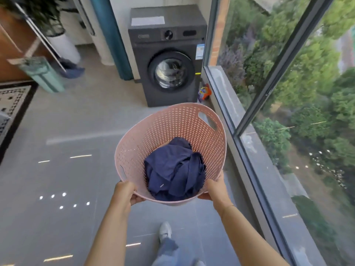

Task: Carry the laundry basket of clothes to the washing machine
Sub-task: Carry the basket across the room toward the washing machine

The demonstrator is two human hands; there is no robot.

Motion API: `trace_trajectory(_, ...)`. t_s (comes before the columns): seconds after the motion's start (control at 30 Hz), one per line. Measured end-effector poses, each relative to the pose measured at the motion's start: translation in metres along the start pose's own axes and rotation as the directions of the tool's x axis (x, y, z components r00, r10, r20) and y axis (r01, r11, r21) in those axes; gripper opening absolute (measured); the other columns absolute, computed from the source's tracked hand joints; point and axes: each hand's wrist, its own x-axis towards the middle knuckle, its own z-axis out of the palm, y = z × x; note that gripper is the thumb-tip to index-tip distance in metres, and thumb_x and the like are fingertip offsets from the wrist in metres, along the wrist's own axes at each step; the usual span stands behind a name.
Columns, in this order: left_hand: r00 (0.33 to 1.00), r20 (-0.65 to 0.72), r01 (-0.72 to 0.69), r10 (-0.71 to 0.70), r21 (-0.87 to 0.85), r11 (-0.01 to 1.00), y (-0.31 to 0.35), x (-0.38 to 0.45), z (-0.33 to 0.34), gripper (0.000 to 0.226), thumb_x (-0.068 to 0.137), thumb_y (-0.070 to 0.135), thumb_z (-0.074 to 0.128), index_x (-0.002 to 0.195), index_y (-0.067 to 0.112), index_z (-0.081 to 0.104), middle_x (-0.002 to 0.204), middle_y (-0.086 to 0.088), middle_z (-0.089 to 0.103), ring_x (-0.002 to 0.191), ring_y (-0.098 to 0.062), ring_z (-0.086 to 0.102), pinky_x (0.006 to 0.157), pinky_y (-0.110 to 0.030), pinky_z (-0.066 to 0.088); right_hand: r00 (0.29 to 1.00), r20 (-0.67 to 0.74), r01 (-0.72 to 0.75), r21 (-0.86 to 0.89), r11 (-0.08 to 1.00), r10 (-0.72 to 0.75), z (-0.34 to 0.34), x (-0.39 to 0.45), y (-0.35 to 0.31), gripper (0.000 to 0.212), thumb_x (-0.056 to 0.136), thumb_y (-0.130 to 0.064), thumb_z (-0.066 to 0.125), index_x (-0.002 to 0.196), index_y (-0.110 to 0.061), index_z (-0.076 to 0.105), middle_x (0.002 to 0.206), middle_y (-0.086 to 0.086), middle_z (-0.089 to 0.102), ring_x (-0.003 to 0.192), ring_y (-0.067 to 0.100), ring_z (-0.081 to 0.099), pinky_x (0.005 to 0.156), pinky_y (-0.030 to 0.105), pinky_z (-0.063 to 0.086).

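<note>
A pink perforated laundry basket hangs in the air in front of me, with dark blue clothes bunched at its bottom. My left hand grips the near rim on the left side. My right hand grips the near rim on the right side. Straight ahead, beyond the basket, stands a dark grey front-loading washing machine against the far wall, its round door shut.
A floor-to-ceiling window with a low sill runs along the right. A detergent bag lies beside the machine. A green bin, a mop and a white plant pot stand at the left. Grey tiled floor lies between.
</note>
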Motion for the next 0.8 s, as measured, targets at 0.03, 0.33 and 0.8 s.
trace_trajectory(0.03,1.000,-0.011,0.009,-0.009,-0.020,1.000,0.009,0.011,-0.007,0.051,0.073,-0.018,0.034,0.120,-0.012,0.053,0.099,-0.027,0.062,0.067,-0.036,0.060,0.045,-0.040,0.055,0.999,0.033,-0.003,-0.017,1.000,0.004,0.016,0.013,-0.007,0.065,0.088,0.000,0.045,0.138,-0.038,0.033,0.125,0.005,0.059,0.097,0.035,0.065,0.055,0.042,0.062)
trace_trajectory(0.33,0.996,-0.074,0.051,-0.056,-0.075,0.996,0.113,0.125,-0.065,0.051,0.073,-0.017,0.036,0.122,-0.014,0.051,0.097,-0.030,0.060,0.066,-0.037,0.059,0.039,-0.038,0.055,0.994,0.102,-0.023,-0.120,0.992,0.036,0.166,0.096,-0.063,0.059,0.087,0.002,0.043,0.134,-0.033,0.036,0.126,0.006,0.057,0.092,0.032,0.066,0.052,0.038,0.061)
trace_trajectory(0.8,0.991,-0.074,0.097,-0.108,-0.135,0.986,0.296,0.314,-0.098,0.050,0.074,-0.015,0.035,0.122,-0.015,0.048,0.104,-0.033,0.060,0.070,-0.038,0.060,0.043,-0.039,0.056,0.987,0.152,-0.028,-0.163,0.986,0.053,0.363,0.251,-0.180,0.057,0.086,0.000,0.044,0.132,-0.032,0.041,0.122,0.004,0.060,0.098,0.035,0.067,0.051,0.036,0.061)
